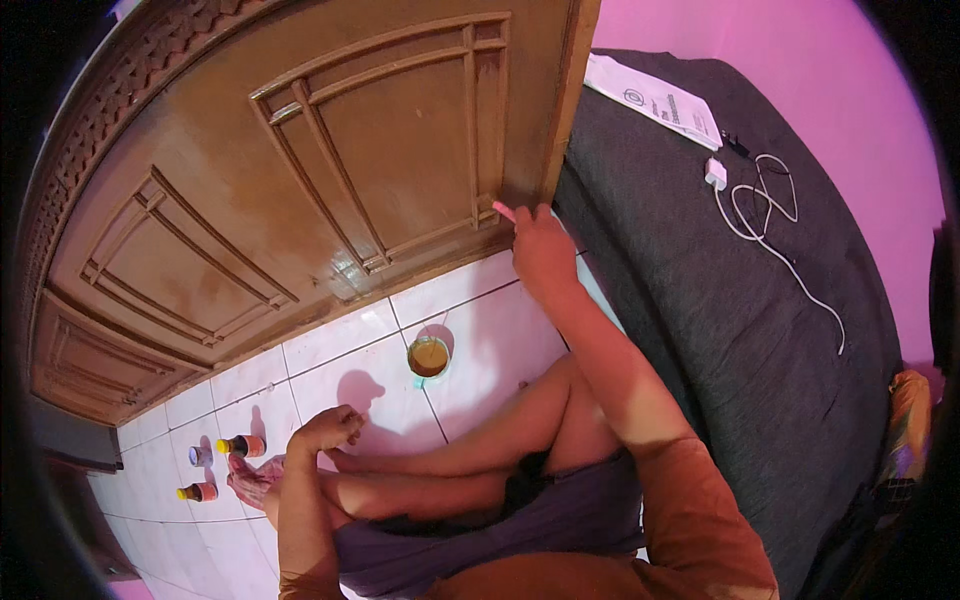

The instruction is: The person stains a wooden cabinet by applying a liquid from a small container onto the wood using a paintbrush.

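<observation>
My right hand (543, 250) is raised against the lower right part of a brown carved wooden panel (420, 130). Its fingers are closed on a slim pink stick-like tool (504, 211), whose tip meets the wood near the raised moulding. My left hand (328, 430) hangs over my bent leg with fingers loosely curled and a little apart; I see nothing in it. On the tiles between my legs and the panel stands a light green cup (418, 381) with brown liquid (430, 356) inside.
Two dark bottles with yellow caps (240, 446) (197, 492), a small jar (200, 456) and a reddish cloth (252, 482) are on the floor tiles at left. A dark-covered mattress (720, 300) lies at right, bearing a white charger with cable (716, 174) and a white printed packet (655, 100).
</observation>
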The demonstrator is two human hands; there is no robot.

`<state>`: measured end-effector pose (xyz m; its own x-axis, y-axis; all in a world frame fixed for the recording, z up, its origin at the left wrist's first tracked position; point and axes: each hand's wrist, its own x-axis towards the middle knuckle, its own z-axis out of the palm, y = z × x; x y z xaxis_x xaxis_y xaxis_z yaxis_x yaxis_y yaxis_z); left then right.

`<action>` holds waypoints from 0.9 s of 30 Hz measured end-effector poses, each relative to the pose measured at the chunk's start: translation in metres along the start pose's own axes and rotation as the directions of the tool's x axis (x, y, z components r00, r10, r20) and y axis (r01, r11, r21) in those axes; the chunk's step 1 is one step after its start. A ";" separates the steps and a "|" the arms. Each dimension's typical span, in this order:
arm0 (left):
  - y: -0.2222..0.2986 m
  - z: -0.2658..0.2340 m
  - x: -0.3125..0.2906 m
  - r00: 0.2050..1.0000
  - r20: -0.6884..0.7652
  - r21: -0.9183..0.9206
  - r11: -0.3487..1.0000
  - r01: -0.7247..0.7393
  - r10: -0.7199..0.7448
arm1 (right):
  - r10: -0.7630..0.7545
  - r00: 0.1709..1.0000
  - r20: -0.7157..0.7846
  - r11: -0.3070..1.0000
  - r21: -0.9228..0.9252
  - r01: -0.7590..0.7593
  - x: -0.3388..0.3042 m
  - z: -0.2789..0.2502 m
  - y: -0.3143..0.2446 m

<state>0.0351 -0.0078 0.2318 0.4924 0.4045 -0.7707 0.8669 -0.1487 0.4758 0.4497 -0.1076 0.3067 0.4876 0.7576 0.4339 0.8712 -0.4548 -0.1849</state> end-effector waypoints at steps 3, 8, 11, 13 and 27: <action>0.005 -0.001 -0.006 1.000 -0.016 -0.024 0.999 0.024 -0.024 | 0.019 0.999 -0.047 1.000 -0.014 -0.019 0.029 -0.026 -0.005; -0.002 -0.003 -0.007 0.999 -0.024 0.016 1.000 -0.022 0.022 | -0.125 0.886 -0.447 0.980 0.086 0.182 0.065 -0.100 -0.020; 0.003 -0.002 -0.006 0.999 -0.027 0.029 0.999 -0.022 0.022 | -0.116 0.867 -0.484 0.970 0.132 0.203 0.064 -0.133 -0.023; 0.002 -0.002 -0.010 0.999 -0.047 0.005 1.000 -0.015 0.015 | -0.028 0.881 -0.472 0.964 0.222 0.149 0.061 -0.139 -0.027; -0.001 -0.003 -0.007 0.998 -0.044 -0.005 0.999 -0.040 0.039 | 0.165 0.985 0.042 0.945 0.278 -0.170 0.002 -0.043 -0.016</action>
<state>0.0308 -0.0080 0.2386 0.5223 0.4376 -0.7320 0.8463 -0.1599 0.5082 0.4345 -0.1186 0.3483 0.6267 0.6912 0.3598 0.7564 -0.4288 -0.4939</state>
